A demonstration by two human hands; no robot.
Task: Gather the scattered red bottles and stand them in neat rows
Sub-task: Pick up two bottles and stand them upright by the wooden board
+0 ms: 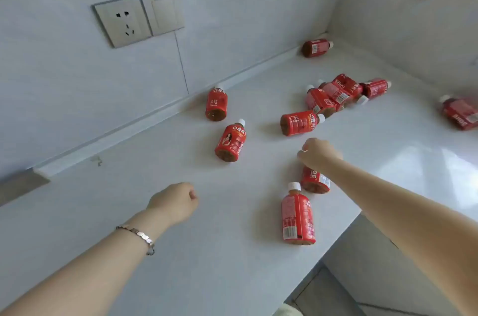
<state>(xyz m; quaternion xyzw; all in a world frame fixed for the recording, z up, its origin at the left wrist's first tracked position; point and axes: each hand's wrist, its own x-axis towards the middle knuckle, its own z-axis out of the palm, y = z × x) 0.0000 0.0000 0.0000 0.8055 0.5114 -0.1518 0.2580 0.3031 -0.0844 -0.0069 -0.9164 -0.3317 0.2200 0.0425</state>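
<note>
Several red bottles with white caps lie scattered on the white counter (181, 251). My right hand (316, 154) hovers with curled fingers over the neck end of one red bottle (315, 181); its cap is hidden, so a grip cannot be confirmed. Another bottle (297, 217) lies just in front of it. Two bottles (216, 104) (230, 141) rest near the back wall, and one (300, 123) lies just beyond my right hand. A small heap of bottles (336, 94) sits further back. My left hand (176, 202) is a loose fist above bare counter, holding nothing.
One bottle (315, 48) lies in the far corner and one (459, 114) at the right edge of view. The tiled back wall carries a socket (121, 21) and a switch (163, 11). The counter's front edge (336, 235) drops off to the floor at lower right.
</note>
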